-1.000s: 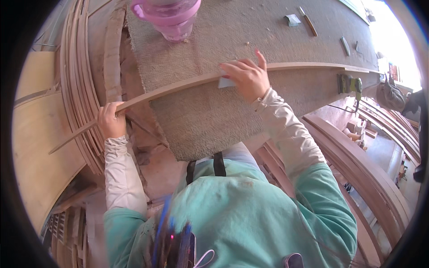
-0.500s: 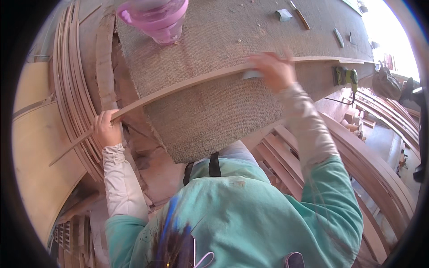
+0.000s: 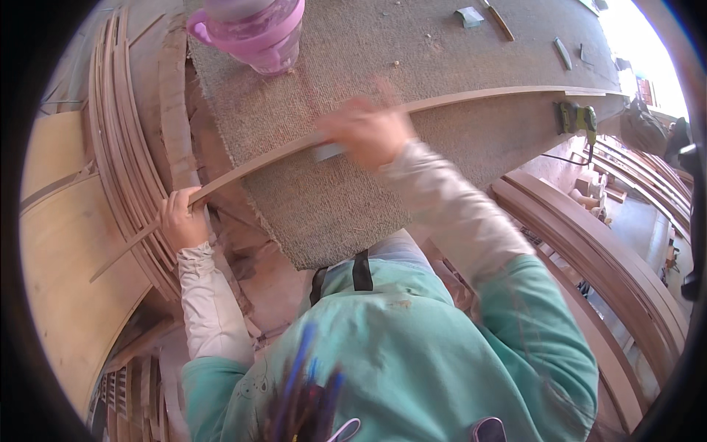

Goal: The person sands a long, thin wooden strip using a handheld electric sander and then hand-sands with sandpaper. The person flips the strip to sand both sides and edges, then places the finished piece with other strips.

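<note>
The work looks underway: the thin wooden strip [image 3: 265, 158] runs across the middle of the frame, arching from lower left to upper right, with the pale sheet [image 3: 329, 152] against it left of centre. No surface difference along the strip is clear enough to tell which stretches are done and which are left.

The left hand [image 3: 183, 219], at the left of the frame, has its fingers curled closed around the strip, whose tail continues past it toward the lower left. That forearm rises nearly straight from the lower edge.

The right hand [image 3: 367, 132] is near the centre, palm down over the strip — blurred, its forearm slanting up and leftward from the lower right. It holds the sheet to the strip; the exact finger placing cannot be told.

Beneath most of the strip is the carpet-covered table [image 3: 335, 210]. The pink cup [image 3: 276, 37] stands at upper left of centre, and 1 green power tool [image 3: 578, 121] sits at the right — near the strip's far end.
</note>
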The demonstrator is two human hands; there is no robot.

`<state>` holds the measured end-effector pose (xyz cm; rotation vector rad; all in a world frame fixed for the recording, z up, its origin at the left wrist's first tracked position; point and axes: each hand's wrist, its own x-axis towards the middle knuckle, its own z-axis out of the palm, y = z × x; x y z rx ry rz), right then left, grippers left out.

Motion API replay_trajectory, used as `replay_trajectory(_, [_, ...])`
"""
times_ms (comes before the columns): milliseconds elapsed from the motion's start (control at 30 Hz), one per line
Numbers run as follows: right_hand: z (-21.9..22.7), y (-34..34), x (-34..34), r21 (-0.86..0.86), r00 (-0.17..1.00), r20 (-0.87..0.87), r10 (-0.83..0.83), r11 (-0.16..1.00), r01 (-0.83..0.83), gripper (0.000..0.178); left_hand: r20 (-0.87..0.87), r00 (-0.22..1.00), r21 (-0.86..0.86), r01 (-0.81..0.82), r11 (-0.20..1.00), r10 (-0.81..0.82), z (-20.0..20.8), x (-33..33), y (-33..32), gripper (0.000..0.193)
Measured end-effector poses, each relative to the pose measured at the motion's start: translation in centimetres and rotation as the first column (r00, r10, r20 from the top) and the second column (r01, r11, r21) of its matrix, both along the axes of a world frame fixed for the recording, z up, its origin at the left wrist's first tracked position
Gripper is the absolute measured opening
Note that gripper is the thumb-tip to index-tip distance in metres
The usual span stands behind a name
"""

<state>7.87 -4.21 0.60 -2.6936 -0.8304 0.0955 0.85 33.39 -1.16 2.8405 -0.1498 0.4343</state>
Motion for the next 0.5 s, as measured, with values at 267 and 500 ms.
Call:
replay_trajectory(267, [-0.5, 0.1, 0.1, -0.227, 0.993, -0.046, 0.113, 0.966, -0.12, 0.039, 0.007, 1.0, -0.031, -0.002, 1.0, 0.002, -0.2, -0.1, -0.3, 0.027])
replay_trajectory(500, [1.0, 5.4, 0.4, 0.042, 0.94, 0.314, 0.135, 0.987, -0.156, 0.024, -0.019, 1.0, 0.004, -0.013, 1.0, 0.013, -0.1, 0.3, -0.1, 0.025])
